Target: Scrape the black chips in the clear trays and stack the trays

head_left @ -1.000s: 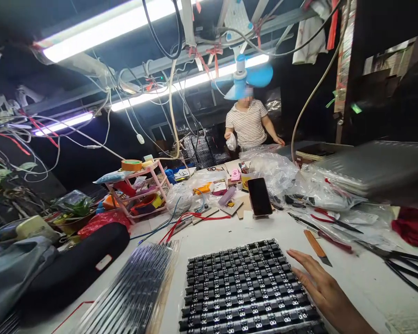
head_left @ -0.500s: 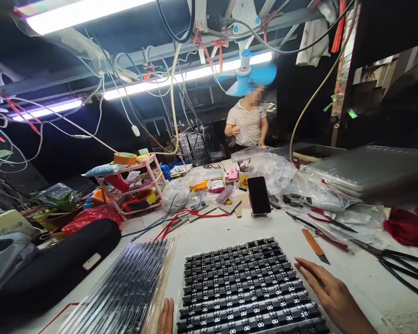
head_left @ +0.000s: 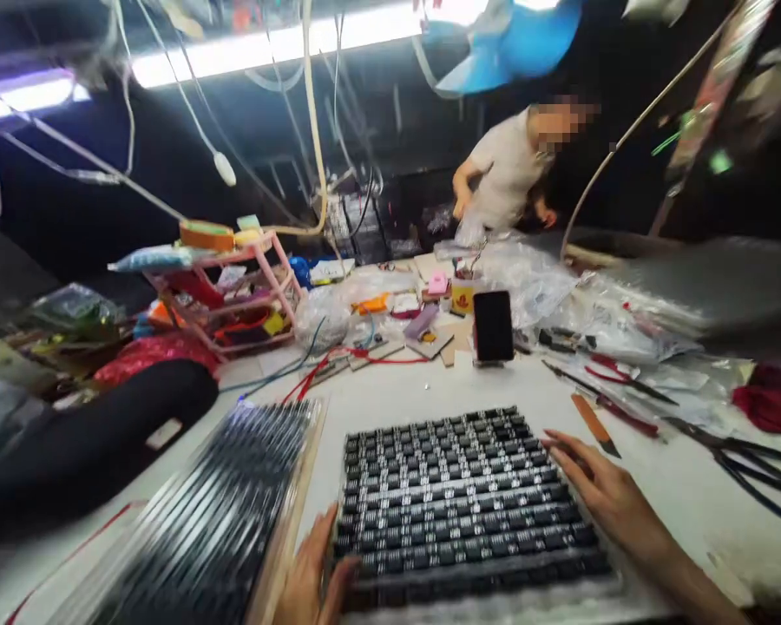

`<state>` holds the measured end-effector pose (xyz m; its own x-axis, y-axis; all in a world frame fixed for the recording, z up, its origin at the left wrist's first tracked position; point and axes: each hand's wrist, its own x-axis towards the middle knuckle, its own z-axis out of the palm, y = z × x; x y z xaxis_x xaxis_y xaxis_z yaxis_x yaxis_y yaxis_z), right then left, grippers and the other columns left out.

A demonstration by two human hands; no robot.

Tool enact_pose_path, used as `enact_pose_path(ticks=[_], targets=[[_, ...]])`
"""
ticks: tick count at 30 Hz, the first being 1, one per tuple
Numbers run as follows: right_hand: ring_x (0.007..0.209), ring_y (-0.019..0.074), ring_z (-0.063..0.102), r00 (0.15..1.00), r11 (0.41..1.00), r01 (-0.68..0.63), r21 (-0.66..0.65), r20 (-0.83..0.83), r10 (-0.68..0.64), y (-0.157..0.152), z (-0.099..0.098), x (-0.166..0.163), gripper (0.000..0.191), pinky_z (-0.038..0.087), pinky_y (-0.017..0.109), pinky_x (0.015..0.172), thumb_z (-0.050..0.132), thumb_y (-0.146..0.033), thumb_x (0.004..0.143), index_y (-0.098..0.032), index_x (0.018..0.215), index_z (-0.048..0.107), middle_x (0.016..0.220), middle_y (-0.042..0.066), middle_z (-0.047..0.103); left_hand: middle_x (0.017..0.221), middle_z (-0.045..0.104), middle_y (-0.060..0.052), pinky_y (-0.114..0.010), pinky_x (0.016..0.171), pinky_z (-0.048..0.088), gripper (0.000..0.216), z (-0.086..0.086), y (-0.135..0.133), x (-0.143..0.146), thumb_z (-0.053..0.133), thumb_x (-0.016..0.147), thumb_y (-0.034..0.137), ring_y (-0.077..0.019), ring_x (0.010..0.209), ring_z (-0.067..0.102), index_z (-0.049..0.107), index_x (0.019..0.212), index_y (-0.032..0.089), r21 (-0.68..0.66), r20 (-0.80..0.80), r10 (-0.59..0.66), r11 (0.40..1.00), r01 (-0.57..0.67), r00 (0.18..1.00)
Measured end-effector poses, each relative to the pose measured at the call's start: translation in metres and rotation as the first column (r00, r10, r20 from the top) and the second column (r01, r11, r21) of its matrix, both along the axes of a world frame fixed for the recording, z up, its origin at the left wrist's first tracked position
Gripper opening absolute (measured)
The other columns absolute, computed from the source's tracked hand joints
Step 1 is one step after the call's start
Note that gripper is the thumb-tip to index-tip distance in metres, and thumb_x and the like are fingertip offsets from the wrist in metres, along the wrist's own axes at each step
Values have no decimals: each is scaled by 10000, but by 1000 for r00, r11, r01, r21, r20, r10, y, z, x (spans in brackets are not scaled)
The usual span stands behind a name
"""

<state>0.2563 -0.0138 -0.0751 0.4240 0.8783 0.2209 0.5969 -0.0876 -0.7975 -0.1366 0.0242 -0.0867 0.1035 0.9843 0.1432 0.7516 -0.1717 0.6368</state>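
Observation:
A clear plastic tray (head_left: 429, 508) packed with rows of small black parts lies on the white table in front of me. My left hand (head_left: 316, 564) is at its near left corner, with the thumb over the edge and the fingers along the outer side. Along the far right edge, my right hand (head_left: 599, 486) rests with its fingers stretched out against the side of the tray. To the left lies a stack of similar clear trays (head_left: 225, 503) with dark contents, close beside my left hand. Motion blurs the small parts.
A phone (head_left: 493, 325) stands upright beyond the tray. An orange-handled blade (head_left: 595, 425), pliers (head_left: 631, 382) and large black scissors (head_left: 742, 451) lie to the right. A pink rack (head_left: 279, 269) stands at back left. Behind the table, another person (head_left: 504, 169) leans sideways.
My left hand has come further into view and its thumb now lies over the tray's edge. My view has tilted down. The other person has leaned over to the right.

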Motion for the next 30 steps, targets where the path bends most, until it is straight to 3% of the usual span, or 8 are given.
enact_pose_path(ticks=[5,10,14,19,24,30], targets=[[952,248,632,995,995,19,-99,100,-9,-12,6,2,475,542,338,689,466,-563,830,-248,1153,613,1115,55,654,1283,578,-73,-381,1054,379,509,39,-11,10,383,906,490,-217,1212,513,502,1300,192,-88,68,42,996,-36,997],[913,264,647,994,984,-19,-178,106,38,-10,14,19,485,543,394,699,447,-589,823,-261,1141,610,999,43,695,1252,600,-78,-371,1024,406,500,52,3,12,368,918,493,-214,1170,548,521,1283,188,-106,28,89,991,-85,996],[938,253,634,963,982,-150,-111,208,170,13,24,26,402,521,417,794,425,-496,864,-234,1103,616,1018,60,683,1439,403,-104,-400,1126,253,592,49,33,21,334,923,511,-212,1345,340,393,1381,140,-35,-106,-64,998,60,992],[1054,219,568,908,956,-288,58,334,253,29,24,19,317,444,409,937,385,-299,926,-205,1163,574,1120,80,621,1532,96,-159,-501,1132,138,763,32,62,36,309,889,603,-265,1417,61,168,1465,122,-75,-239,-176,984,162,955],[1132,218,506,833,909,-409,81,439,336,23,20,13,348,405,424,937,437,-255,926,-221,1267,501,1226,73,576,1546,70,-121,-566,1113,103,710,17,66,35,281,903,587,-277,1418,26,80,1479,225,-53,-249,-252,968,247,935],[1260,234,417,658,797,-603,-28,547,518,20,28,6,425,357,435,920,456,-322,929,-236,1343,420,1302,50,550,1552,67,-102,-517,1135,101,711,17,69,33,277,906,580,-258,1421,22,66,1481,220,-49,-203,-181,983,175,962]])
